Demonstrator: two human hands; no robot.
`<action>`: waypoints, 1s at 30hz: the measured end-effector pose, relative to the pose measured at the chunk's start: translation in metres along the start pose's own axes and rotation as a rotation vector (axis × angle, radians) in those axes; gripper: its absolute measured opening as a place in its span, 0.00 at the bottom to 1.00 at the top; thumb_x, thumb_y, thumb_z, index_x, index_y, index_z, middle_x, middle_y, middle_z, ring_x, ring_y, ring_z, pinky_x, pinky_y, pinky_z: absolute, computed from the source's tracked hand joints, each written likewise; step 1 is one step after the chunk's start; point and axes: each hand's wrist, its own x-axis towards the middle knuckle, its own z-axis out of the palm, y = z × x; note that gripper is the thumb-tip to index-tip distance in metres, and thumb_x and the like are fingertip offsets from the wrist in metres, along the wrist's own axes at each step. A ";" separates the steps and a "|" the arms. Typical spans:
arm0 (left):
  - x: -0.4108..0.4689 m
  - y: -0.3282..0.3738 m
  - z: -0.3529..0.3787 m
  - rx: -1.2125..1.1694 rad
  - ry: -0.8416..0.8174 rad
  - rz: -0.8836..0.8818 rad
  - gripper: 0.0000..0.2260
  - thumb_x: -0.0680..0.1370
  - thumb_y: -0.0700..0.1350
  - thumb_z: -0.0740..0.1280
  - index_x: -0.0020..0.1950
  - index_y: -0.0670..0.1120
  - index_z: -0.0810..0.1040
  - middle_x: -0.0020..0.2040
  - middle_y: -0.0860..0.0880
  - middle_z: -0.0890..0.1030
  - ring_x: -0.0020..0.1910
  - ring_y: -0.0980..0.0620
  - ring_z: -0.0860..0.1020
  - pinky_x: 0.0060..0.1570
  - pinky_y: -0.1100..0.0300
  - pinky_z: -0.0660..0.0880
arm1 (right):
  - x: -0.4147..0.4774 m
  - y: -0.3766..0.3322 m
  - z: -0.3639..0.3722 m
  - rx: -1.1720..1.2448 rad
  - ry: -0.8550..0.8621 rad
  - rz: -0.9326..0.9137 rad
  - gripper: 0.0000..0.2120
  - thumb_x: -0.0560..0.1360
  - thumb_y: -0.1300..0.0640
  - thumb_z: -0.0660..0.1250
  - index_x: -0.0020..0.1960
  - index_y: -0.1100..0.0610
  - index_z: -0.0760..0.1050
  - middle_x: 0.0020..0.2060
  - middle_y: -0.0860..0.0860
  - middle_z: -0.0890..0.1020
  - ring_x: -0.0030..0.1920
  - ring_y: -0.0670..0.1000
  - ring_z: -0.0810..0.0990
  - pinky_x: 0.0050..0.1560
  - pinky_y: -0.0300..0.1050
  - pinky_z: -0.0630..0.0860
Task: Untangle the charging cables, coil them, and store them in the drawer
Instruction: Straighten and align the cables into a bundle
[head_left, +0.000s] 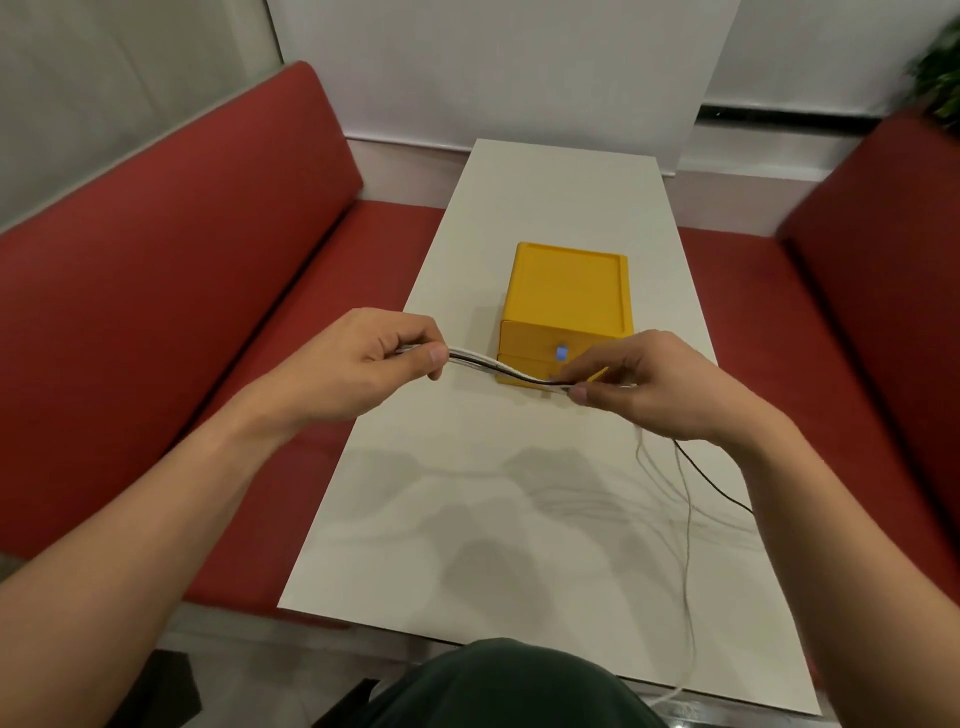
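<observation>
A bundle of white and black charging cables (501, 370) stretches between my two hands above the white table (467, 545). My left hand (363, 358) pinches one end of the bundle. My right hand (644, 387) pinches the other end. Loose white strands and one black strand (688, 519) trail from under my right hand down across the table and over its near edge. Behind the bundle stands a yellow drawer box (569, 296) with its drawers closed and a small blue handle (561, 354) on the front.
Red benches (182, 312) run along both sides of the narrow table. The far half of the table reaches a white wall. My dark-clothed lap (509, 686) is at the table's near edge.
</observation>
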 end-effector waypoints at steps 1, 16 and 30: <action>0.001 0.005 0.000 0.008 -0.008 0.014 0.11 0.81 0.53 0.64 0.41 0.53 0.79 0.29 0.54 0.67 0.29 0.56 0.63 0.31 0.55 0.63 | 0.000 -0.002 0.001 0.033 -0.045 -0.018 0.10 0.78 0.52 0.74 0.59 0.43 0.84 0.50 0.34 0.85 0.50 0.38 0.84 0.56 0.39 0.80; -0.001 0.033 -0.013 0.179 -0.086 0.047 0.12 0.84 0.46 0.66 0.40 0.51 0.78 0.26 0.55 0.67 0.26 0.55 0.64 0.28 0.64 0.61 | 0.010 -0.035 0.028 0.345 -0.080 -0.176 0.04 0.82 0.60 0.68 0.55 0.57 0.81 0.48 0.49 0.88 0.46 0.51 0.87 0.51 0.44 0.82; 0.005 0.018 -0.020 0.392 -0.009 0.102 0.12 0.84 0.49 0.66 0.40 0.53 0.76 0.27 0.56 0.72 0.27 0.54 0.70 0.30 0.58 0.64 | 0.022 -0.039 0.002 -0.131 -0.200 -0.135 0.09 0.84 0.48 0.64 0.49 0.51 0.78 0.33 0.50 0.79 0.30 0.47 0.80 0.35 0.37 0.71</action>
